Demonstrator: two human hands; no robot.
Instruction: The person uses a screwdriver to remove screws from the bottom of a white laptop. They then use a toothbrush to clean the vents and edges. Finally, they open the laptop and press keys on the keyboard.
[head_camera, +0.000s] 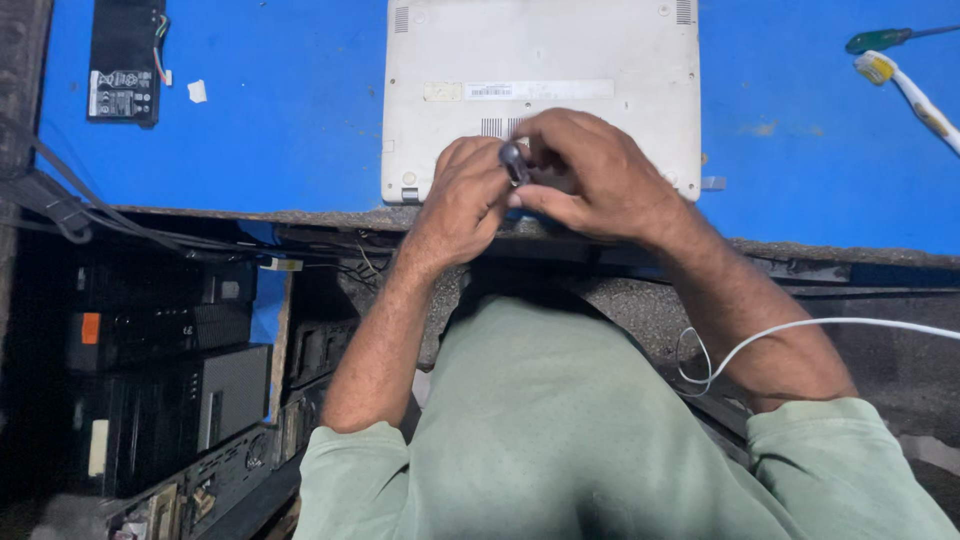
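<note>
We see both hands meeting over the near edge of the upturned white laptop (540, 70) on the blue tabletop (290, 130). Our left hand (465, 195) and right hand (590, 180) pinch a small dark tool (514, 162) between them, its long axis roughly upright over the laptop's near edge. A black battery (124, 62) lies far left of the laptop, and a green-handled screwdriver (880, 40) far right.

On the blue-topped workbench (300, 130) lay one white plastic laptop turned underside up (540, 60), one flat black rectangular battery pack (124, 62) and one small white scrap (197, 91). There were two hand tools at the far right: one green-handled screwdriver (880, 40) and one white-and-yellow-handled tool (905, 90). Two bare hands, the left hand (465, 195) and the right hand (590, 175), shared one small dark tool (514, 162), and one thin white cable (800, 330) crossed the right forearm.
</note>
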